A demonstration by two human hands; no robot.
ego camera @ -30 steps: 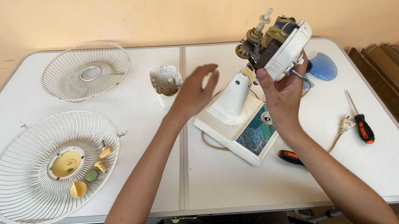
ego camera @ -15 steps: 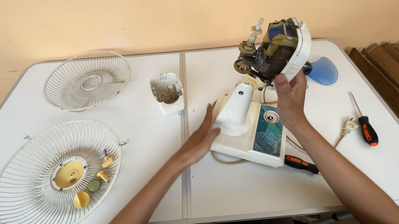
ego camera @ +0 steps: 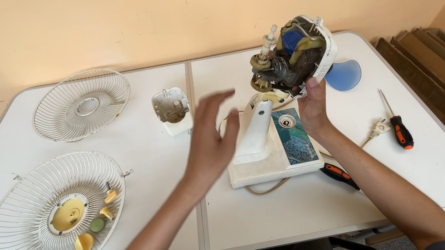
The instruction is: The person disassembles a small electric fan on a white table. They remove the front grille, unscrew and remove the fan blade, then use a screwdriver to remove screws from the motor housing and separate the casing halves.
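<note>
Fan motor head (ego camera: 296, 58), stripped of its cover, tilted atop the white neck of the fan base (ego camera: 272, 150) at mid-table. Gripped from below by the right hand (ego camera: 312, 111), thumb and fingers closed on the white rear housing. Left hand (ego camera: 210, 142) raised just left of the neck, fingers spread and loose, holding nothing, blurred, touching nothing as far as can be told.

Near-left on the white table (ego camera: 262, 221): large wire guard (ego camera: 49, 223) lying like a bowl, holding a yellow round cap (ego camera: 67, 213) at its hub, plus small yellow knobs and a green nut (ego camera: 97, 224). Behind it, a smaller wire guard (ego camera: 81, 105). Between that and the motor, a small white housing cover (ego camera: 172, 109), open side up.

Right of the base: blue blade (ego camera: 343, 74) partly hidden behind the motor, orange-handled screwdriver (ego camera: 399, 127), white plug (ego camera: 380, 129), second screwdriver (ego camera: 339, 175) under the right forearm.
</note>
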